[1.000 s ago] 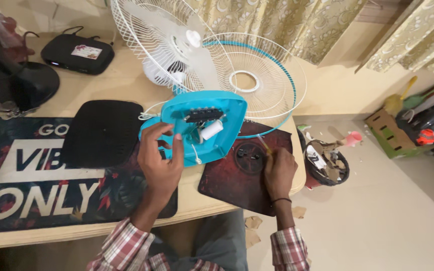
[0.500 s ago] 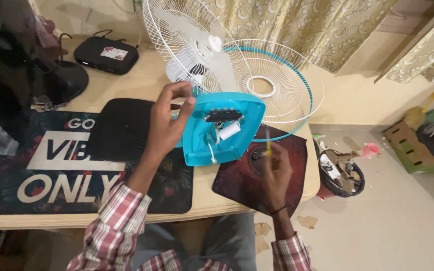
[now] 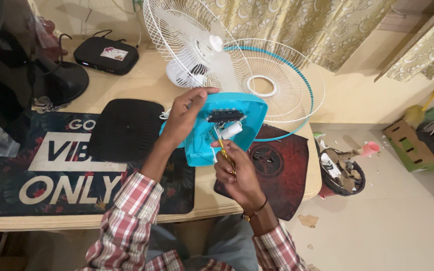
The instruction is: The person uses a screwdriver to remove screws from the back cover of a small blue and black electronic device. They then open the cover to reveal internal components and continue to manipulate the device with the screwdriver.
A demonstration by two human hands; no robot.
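My left hand (image 3: 184,116) grips the upper left edge of a turquoise plastic fan housing (image 3: 247,118), tilting it up above the table. Inside the housing I see a black switch block (image 3: 225,115), a white cylindrical part (image 3: 231,129) and thin wires. My right hand (image 3: 237,171) holds a slim yellow-handled screwdriver (image 3: 224,151), its tip pointing up into the housing near the white part. Both sleeves are red and white plaid.
A white fan with its guard (image 3: 187,40) and a loose round grille with a blue rim (image 3: 277,85) lie behind on the wooden table (image 3: 151,90). A black pad (image 3: 126,129), a dark red mat (image 3: 282,170) with small screws, a black box (image 3: 106,54) and a floor bin (image 3: 341,173) are nearby.
My right hand has risen from the dark red mat to the housing, bringing the screwdriver tip inside it. My left hand has shifted to the housing's upper edge.
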